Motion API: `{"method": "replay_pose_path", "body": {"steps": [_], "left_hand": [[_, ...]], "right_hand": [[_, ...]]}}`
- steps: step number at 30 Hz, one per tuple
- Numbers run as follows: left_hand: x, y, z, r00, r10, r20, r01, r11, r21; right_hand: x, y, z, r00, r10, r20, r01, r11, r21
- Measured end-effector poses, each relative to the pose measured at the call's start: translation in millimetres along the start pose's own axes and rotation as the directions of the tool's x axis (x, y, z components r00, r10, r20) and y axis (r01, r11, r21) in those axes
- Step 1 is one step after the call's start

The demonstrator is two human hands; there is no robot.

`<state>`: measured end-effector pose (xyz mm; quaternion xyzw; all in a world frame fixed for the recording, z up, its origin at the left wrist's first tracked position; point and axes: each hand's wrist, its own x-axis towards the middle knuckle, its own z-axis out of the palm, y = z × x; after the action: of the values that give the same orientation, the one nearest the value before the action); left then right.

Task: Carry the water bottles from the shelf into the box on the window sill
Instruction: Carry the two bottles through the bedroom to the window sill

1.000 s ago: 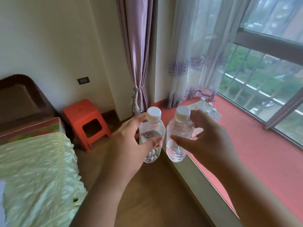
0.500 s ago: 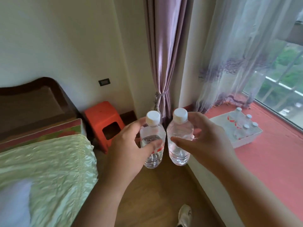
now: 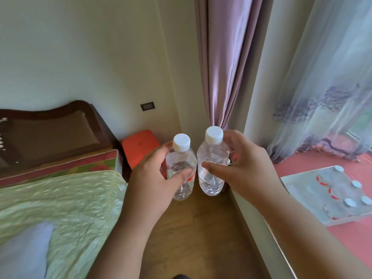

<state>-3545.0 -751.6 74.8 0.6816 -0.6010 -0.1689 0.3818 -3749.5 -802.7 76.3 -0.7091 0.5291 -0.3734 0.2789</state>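
Observation:
I hold two clear water bottles with white caps upright in front of me, over the wooden floor. My left hand grips the left bottle, which has a red label. My right hand grips the right bottle. The two bottles stand side by side, nearly touching. At the right, a white box sits on the red window sill with several capped bottles inside.
A bed with a green quilt and dark headboard fills the left. An orange stool stands in the corner. A purple curtain hangs ahead, a sheer curtain over the sill. The sill's white edge runs along the right.
The view has swung left and closer to the sill: the box has shifted to the far right edge and looks larger. Both hands keep their bottles in the same grip.

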Motion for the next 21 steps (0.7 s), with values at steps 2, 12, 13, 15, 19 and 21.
{"method": "replay_pose_path", "body": {"steps": [2, 12, 13, 15, 19, 21], "left_hand": [[21, 6, 15, 0.999, 0.033, 0.029, -0.033, 0.999, 0.006], [156, 41, 121, 0.932, 0.266, 0.246, -0.226, 0.958, -0.179], [171, 46, 131, 0.915, 0.296, 0.274, -0.248, 0.949, -0.194], [198, 55, 148, 0.88, 0.352, 0.319, -0.292, 0.93, -0.222], [246, 76, 178, 0.791, 0.454, 0.41, -0.353, 0.886, -0.301], [262, 87, 192, 0.734, 0.505, 0.454, -0.394, 0.861, -0.321]], "right_hand": [[13, 12, -11, 0.999, 0.021, -0.036, -0.021, 1.0, 0.0], [77, 76, -66, 0.917, 0.247, -0.314, -0.272, 0.961, -0.04], [84, 80, -72, 0.9, 0.264, -0.347, -0.3, 0.952, -0.053], [99, 85, -83, 0.868, 0.289, -0.405, -0.348, 0.934, -0.079], [120, 90, -98, 0.781, 0.326, -0.532, -0.426, 0.902, -0.073], [125, 93, -103, 0.738, 0.35, -0.577, -0.46, 0.887, -0.05]]}}
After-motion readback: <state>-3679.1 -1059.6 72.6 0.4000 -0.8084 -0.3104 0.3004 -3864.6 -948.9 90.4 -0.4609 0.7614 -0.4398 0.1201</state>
